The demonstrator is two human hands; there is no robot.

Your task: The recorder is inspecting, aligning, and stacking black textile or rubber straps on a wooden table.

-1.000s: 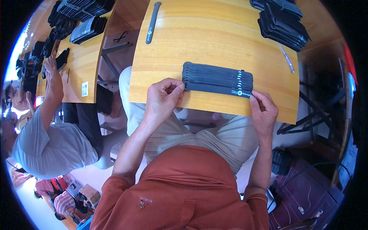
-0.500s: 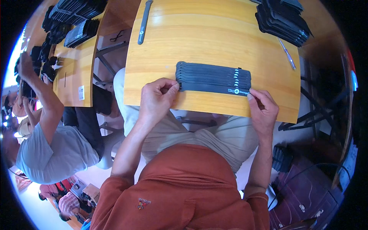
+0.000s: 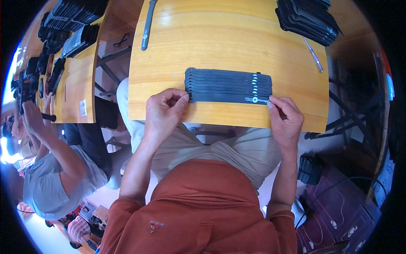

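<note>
Several dark grey fabric straps (image 3: 228,84) lie overlapped in a fanned stack near the table's front edge, each with a small pale mark toward the right end. My left hand (image 3: 167,108) pinches the left end of the nearest strap between thumb and forefinger. At that strap's other end, my right hand (image 3: 286,118) pinches the corner in the same way. The nearest strap rests flat against the rest of the stack. A single loose grey strap (image 3: 148,27) lies at the far left of the table.
The wooden table (image 3: 220,46) carries a pile of dark straps (image 3: 306,21) at the far right and a slim screwdriver-like tool (image 3: 313,55) below it. Left, a person in a grey shirt (image 3: 63,182) works at another table (image 3: 78,80) stacked with dark straps.
My view has shifted slightly, so the table appears farther left. Both hands keep their pinch on the nearest strap. The person on the left has lowered a raised arm.
</note>
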